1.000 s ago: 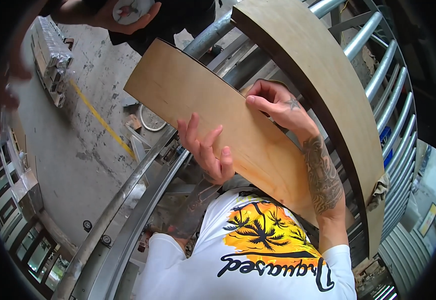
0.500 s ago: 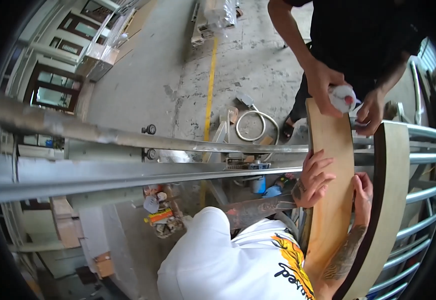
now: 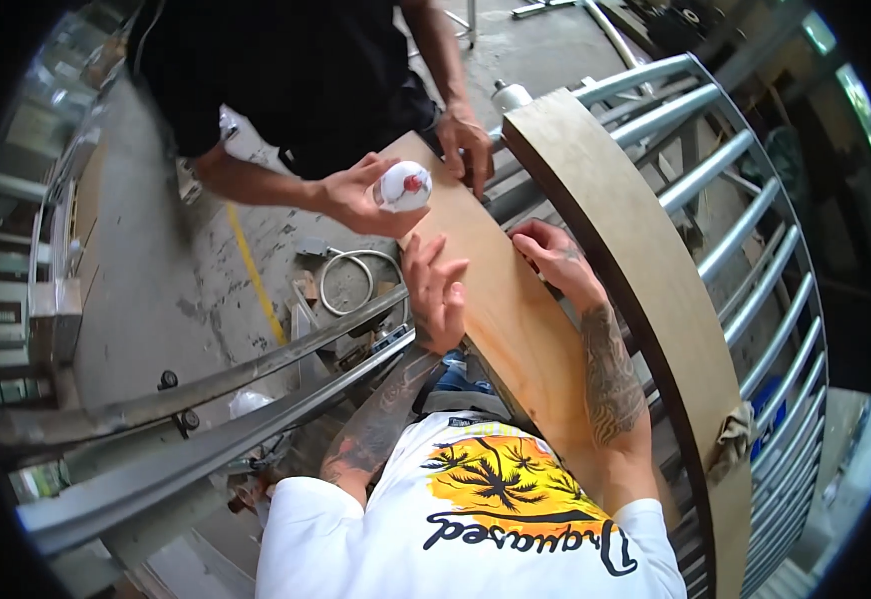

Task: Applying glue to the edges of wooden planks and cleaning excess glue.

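Observation:
A pale, curved wooden board (image 3: 515, 309) runs from my body toward a co-worker in dark clothes. My left hand (image 3: 437, 295) rests at its left edge, fingers stretched and spread, palm turned inward. On the opposite edge, the fingertips and thumb of my right hand (image 3: 555, 260) are drawn together on the board's rim. Across from me, the co-worker holds a round white container (image 3: 402, 187) with a red spot at its end, just over the board's far end. The co-worker's other hand (image 3: 465, 148) hangs beside that end.
A second curved board with a dark edge (image 3: 645, 299) stands to my right, against a rack of curved metal bars (image 3: 690, 190). Long metal rails (image 3: 226, 394) cross at the left. On the floor beyond lie a looped pale cable (image 3: 347, 285) and a yellow line (image 3: 256, 270).
My view has swung to the right, so the board, the co-worker and the rails appear further left and tilted. Both my hands stay at the board's edges.

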